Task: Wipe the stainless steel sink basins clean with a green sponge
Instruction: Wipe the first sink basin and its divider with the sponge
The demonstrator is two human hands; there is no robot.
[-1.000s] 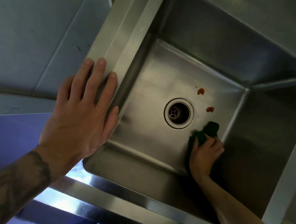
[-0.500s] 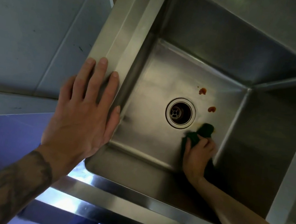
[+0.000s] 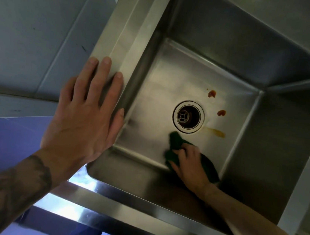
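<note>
Head: right hand (image 3: 189, 166) around green sponge (image 3: 175, 142)

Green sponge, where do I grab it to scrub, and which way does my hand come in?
Take the green sponge across its middle, coming down from above, as the right hand does. It lies flat on the sink basin floor, so only its top and edges can be reached. Both ends stick out past the hand, so a middle hold presses it evenly.
</note>
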